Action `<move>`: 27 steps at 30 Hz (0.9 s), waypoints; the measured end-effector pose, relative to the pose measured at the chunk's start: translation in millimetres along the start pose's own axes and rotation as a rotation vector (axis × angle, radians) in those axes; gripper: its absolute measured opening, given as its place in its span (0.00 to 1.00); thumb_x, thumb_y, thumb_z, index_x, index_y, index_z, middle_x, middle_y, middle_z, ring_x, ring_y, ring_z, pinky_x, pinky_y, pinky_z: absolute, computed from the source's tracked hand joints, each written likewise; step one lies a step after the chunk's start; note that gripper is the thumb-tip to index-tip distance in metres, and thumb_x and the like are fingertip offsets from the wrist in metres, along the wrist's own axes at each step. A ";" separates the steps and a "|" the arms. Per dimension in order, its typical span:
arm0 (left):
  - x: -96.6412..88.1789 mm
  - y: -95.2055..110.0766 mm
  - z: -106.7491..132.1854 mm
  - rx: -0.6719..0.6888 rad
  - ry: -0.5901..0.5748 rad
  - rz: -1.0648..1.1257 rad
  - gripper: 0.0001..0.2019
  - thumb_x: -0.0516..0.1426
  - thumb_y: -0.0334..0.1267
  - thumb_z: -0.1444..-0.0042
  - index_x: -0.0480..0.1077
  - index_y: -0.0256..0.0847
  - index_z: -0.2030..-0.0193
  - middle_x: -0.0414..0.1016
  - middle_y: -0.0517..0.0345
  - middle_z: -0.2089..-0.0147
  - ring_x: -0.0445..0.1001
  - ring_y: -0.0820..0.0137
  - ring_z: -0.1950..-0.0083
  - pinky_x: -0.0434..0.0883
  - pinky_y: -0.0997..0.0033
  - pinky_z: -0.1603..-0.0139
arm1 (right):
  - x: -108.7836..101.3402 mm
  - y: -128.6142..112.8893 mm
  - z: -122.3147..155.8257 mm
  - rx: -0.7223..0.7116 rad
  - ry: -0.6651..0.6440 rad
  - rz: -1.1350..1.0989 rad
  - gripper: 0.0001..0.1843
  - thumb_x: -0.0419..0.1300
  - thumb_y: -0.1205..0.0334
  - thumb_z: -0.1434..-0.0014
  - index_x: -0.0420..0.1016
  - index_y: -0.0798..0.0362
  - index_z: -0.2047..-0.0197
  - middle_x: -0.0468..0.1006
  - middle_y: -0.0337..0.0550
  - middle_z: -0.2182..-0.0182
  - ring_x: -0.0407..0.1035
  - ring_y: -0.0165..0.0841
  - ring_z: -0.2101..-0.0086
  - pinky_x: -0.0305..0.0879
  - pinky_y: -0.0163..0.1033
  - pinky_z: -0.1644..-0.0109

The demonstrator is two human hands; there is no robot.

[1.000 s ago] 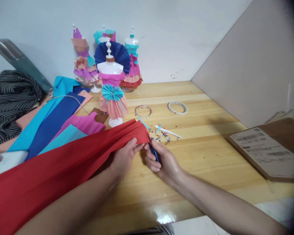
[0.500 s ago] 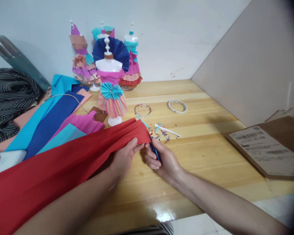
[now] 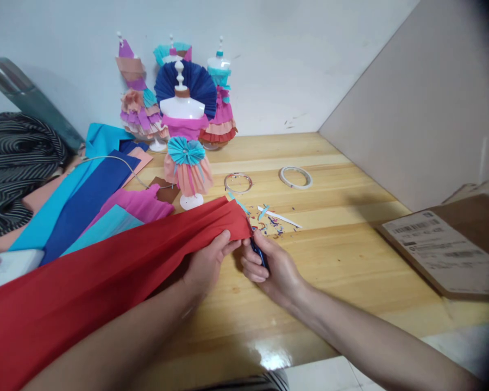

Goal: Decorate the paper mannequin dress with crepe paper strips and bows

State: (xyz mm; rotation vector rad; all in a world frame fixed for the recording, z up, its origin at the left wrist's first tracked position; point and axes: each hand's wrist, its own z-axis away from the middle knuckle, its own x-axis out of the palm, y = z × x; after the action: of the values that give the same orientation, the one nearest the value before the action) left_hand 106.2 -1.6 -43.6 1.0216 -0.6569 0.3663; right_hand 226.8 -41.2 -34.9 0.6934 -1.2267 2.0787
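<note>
A long sheet of red paper (image 3: pixel 106 271), folded in pleats, stretches from the lower left to the table's middle. My left hand (image 3: pixel 206 260) pinches its narrow right end between thumb and fingers. My right hand (image 3: pixel 269 263) sits just right of that end, closed around a pair of blue-handled scissors (image 3: pixel 259 253) whose tip touches the red paper's end. Small paper scraps (image 3: pixel 271 220) lie on the wooden table (image 3: pixel 330 244) just beyond the hands.
Several small mannequins in paper dresses (image 3: pixel 183 108) stand at the back by the wall. Coloured paper sheets (image 3: pixel 85 201) lie at the left, beside striped fabric (image 3: pixel 12 157). Two tape rings (image 3: pixel 295 177) lie mid-table. A labelled cardboard parcel (image 3: pixel 448 250) rests at the right.
Both hands stay at the red paper's end with hardly any movement; the view has shifted slightly.
</note>
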 end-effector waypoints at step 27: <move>-0.5 0.5 0.1 -0.025 -0.031 -0.036 0.09 0.64 0.37 0.53 0.78 0.35 0.65 0.81 0.52 0.60 0.76 0.60 0.53 0.71 0.61 0.48 | -2.0 0.8 1.4 0.018 -0.037 -0.060 0.16 0.66 0.52 0.49 0.69 0.56 0.72 0.57 0.28 0.86 0.41 0.18 0.87 0.35 0.27 0.85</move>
State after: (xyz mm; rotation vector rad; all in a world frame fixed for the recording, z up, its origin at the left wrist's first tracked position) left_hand 105.5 -1.4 -43.6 1.0159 -0.6684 0.3104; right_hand 227.7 -43.2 -36.2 0.7703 -1.1943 2.0384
